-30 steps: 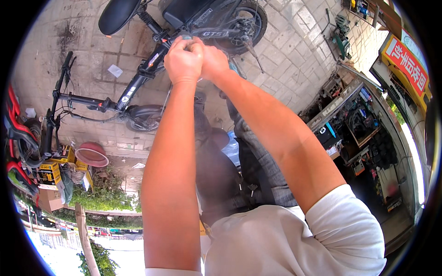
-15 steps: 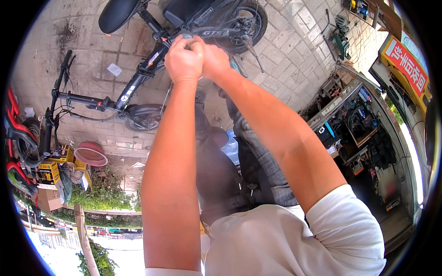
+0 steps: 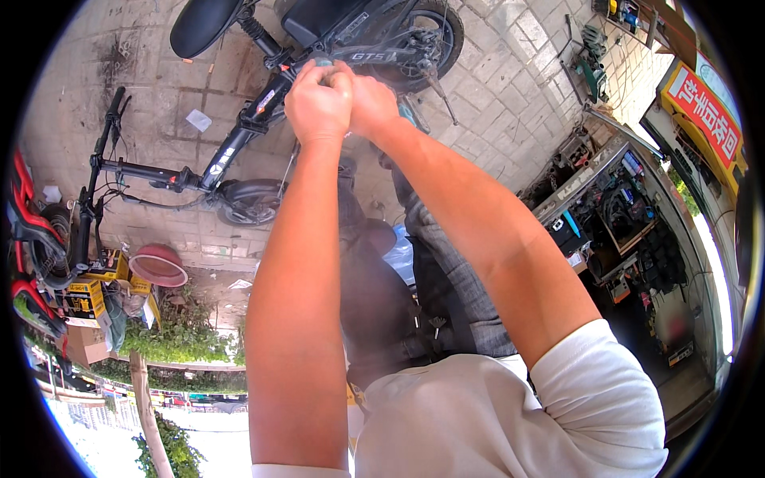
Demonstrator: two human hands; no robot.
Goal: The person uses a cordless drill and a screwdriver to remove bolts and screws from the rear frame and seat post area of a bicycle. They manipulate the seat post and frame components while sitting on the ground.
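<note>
My left hand [image 3: 316, 103] and my right hand [image 3: 371, 103] are pressed together with fingers curled, beside the frame of a black folding electric bike [image 3: 253, 111]. A small grey-green object [image 3: 323, 62] shows just past my fingertips; what my fingers grip is mostly hidden and I cannot make it out. Around my hands are the bike's battery case [image 3: 319, 16], its rear wheel [image 3: 453, 48] and its kickstand [image 3: 442, 99]. The seat [image 3: 199, 24] is at the top, and the folded handlebar end [image 3: 107, 143] lies toward the left.
A red basin [image 3: 158, 267], yellow boxes [image 3: 84, 303] and red-and-black vehicles [image 3: 32, 223] are at the left, near plants [image 3: 171, 327]. At the right are a cluttered workbench cabinet [image 3: 629, 223] and a yellow-and-red sign [image 3: 701, 119]. Paving [image 3: 494, 64] lies under the bike.
My hands and forearms stay almost in place, with at most a very slight shift upward. My fingers remain closed and the bike has not visibly moved.
</note>
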